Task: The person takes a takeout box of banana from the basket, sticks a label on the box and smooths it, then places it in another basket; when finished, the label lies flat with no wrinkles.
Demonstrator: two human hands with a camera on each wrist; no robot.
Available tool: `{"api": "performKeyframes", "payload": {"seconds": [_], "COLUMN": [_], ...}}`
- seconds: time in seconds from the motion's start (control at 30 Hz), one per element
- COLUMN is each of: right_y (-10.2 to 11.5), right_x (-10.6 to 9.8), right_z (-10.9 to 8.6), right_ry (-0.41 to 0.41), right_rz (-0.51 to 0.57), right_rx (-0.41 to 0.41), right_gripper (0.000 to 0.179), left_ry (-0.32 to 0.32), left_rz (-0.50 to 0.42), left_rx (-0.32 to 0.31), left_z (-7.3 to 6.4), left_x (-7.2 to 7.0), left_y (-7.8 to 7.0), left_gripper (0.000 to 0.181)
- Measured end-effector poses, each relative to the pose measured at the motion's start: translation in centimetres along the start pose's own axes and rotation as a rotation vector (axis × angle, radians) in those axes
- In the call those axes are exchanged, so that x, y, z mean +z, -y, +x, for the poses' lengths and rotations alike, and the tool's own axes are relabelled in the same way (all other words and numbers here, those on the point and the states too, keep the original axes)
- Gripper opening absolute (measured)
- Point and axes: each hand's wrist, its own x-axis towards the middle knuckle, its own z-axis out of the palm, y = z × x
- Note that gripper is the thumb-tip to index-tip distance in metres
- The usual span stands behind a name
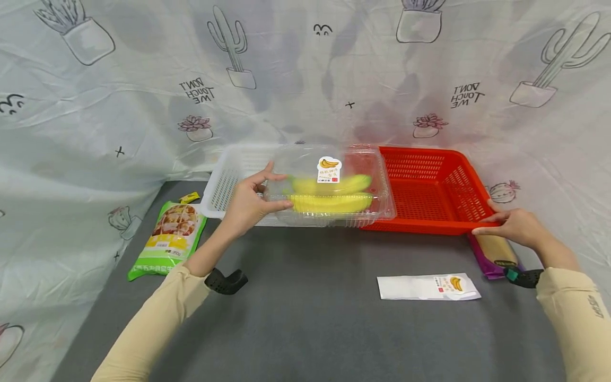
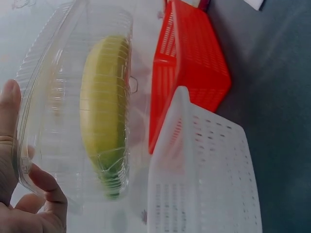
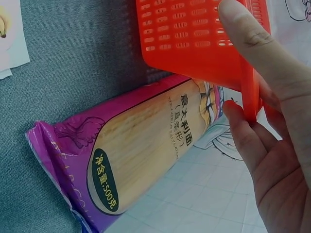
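Observation:
My left hand (image 1: pixel 250 200) pinches the left end of a clear plastic clamshell box (image 1: pixel 382 199) holding yellow bananas (image 1: pixel 331 202). A banana label (image 1: pixel 329 171) sits on its lid. In the left wrist view the box (image 2: pixel 73 145) hangs beside the baskets, fingers at its edge. My right hand (image 1: pixel 520 232) grips the front right corner of the red basket (image 1: pixel 420 225); in the right wrist view the thumb lies over the basket rim (image 3: pixel 249 87) and the fingers are under it. The white basket (image 1: pixel 224 175) stands left of the red one, partly behind the box.
A green waffle-picture bag (image 1: pixel 164 241) and a small yellow packet (image 1: pixel 190 197) lie at the left. A purple spaghetti pack (image 3: pixel 146 141) lies near the right hand. A white banana-printed paper strip (image 1: pixel 410 288) rests on the grey table (image 1: pixel 315 329). A patterned curtain (image 1: pixel 296 74) hangs behind.

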Motion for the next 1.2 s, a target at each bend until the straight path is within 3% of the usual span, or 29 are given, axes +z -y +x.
{"api": "performKeyframes", "payload": {"seconds": [0.13,0.3,0.43,0.7,1.0,1.2], "right_y": [0.1,0.2,0.3,0.4,0.3,0.3], "right_x": [-0.1,-0.3,-0.4,-0.3,-0.1,-0.2], "right_z": [0.1,0.2,0.3,0.5,0.3,0.1], "right_ry": [0.000,0.001,0.004,-0.001,-0.013,-0.006], "right_rz": [-0.002,-0.017,-0.026,-0.025,-0.023,-0.003], "right_rx": [-0.008,-0.012,-0.012,-0.010,-0.011,0.001], "right_gripper": [0.063,0.064,0.064,0.064,0.065,0.066], "left_ry": [0.011,0.040,0.067,0.082,0.101,0.108], "left_rz": [-0.015,-0.012,-0.017,-0.009,-0.028,-0.044], "left_rx": [0.025,0.005,0.009,0.049,0.048,0.081], "left_z": [1.2,2.3,3.6,5.8,7.4,8.3], "left_x": [1.1,2.6,4.1,7.4,10.7,12.9], "left_y": [-0.2,-1.0,-0.7,-1.6,-2.2,-1.6], "left_gripper": [0.051,0.052,0.052,0.052,0.048,0.047]}}
